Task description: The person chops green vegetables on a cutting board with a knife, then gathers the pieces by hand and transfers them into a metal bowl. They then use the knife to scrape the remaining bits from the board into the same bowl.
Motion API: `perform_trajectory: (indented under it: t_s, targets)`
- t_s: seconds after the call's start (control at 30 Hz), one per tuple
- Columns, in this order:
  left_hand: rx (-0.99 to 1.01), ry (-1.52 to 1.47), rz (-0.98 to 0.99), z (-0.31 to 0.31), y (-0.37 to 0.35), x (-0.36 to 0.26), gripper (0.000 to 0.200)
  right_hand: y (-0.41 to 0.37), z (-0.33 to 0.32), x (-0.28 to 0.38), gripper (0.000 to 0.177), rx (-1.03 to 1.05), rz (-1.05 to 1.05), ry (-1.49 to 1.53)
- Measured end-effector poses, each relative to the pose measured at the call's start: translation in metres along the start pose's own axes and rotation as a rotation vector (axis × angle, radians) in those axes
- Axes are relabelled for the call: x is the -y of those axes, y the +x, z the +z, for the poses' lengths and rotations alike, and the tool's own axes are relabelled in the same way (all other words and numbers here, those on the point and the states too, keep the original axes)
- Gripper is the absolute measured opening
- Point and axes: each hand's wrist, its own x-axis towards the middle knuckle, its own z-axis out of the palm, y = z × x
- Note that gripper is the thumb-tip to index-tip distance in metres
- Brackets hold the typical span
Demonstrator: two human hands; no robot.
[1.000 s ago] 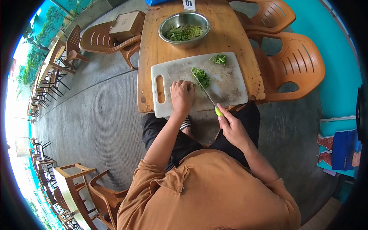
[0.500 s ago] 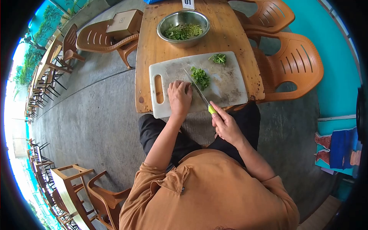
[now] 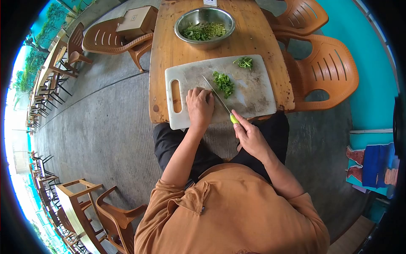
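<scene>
A white cutting board with a stained surface lies on the wooden table. My right hand is wrapped round the green handle of a kitchen knife, whose blade points away and to the left across the board. Just left of the blade, my left hand rests on the board with its fingers curled down; whatever they press on is hidden beneath them. Chopped green leaves lie in a pile right of the blade. A smaller bunch of greens sits near the board's far right corner.
Beyond the board stands a steel bowl with chopped greens in it. Orange plastic chairs line the table's right side. On the left, a cardboard box sits on a brown chair. My legs are under the table's near edge.
The view has shifted slightly. Both hands stay in nearly the same places, with the knife blade close to my left fingers.
</scene>
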Motion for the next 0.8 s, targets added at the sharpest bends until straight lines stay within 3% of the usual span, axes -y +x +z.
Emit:
perform_trajectory:
  t_s: [0.07,0.2,0.27,0.8]
  targets:
    - [-0.023,-0.002,-0.004,-0.001,0.000,-0.002,0.016,-0.003,0.001,0.009,0.052,-0.024,-0.024,-0.165]
    - [-0.015,0.037,-0.039,-0.002,0.000,-0.004,0.014,-0.013,0.010,0.004,0.051,-0.076,-0.120,-0.173]
    - [-0.012,0.031,-0.042,-0.002,0.000,-0.003,0.013,-0.011,0.016,-0.010,0.051,-0.176,-0.304,-0.216]
    - [-0.007,0.026,-0.049,0.001,0.001,-0.001,0.012,-0.021,0.010,-0.014,0.051,-0.189,-0.338,-0.232]
